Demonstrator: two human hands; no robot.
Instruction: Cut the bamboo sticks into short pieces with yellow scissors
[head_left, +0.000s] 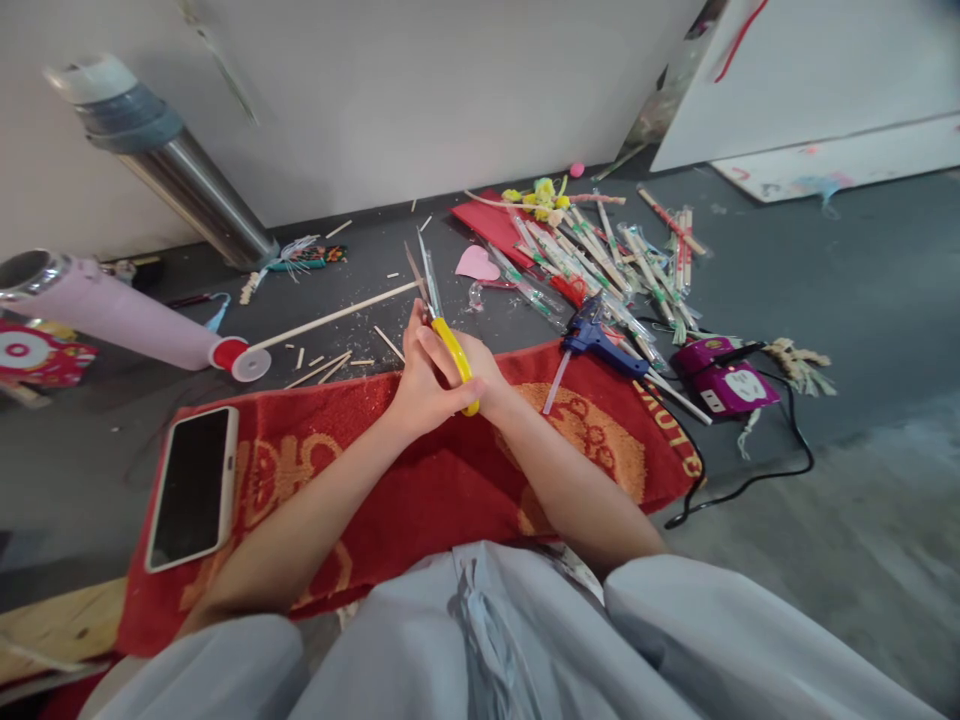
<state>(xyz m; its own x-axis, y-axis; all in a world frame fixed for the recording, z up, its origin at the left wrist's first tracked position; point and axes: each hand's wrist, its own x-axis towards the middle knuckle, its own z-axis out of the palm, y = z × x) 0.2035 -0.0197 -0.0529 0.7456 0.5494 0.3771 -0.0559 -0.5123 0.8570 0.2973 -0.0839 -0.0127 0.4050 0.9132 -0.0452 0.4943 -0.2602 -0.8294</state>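
Likely cutting: right hand (484,366) grips yellow-handled scissors (451,352), parted at pale stick (337,317); left hand (421,385), hold unclear. Next needs stick steadied.

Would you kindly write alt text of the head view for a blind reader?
A person's hands hold yellow-handled scissors, parted blades at the end of a thin stick. Around them lie a red towel, a blue glue gun and wrapped sticks.
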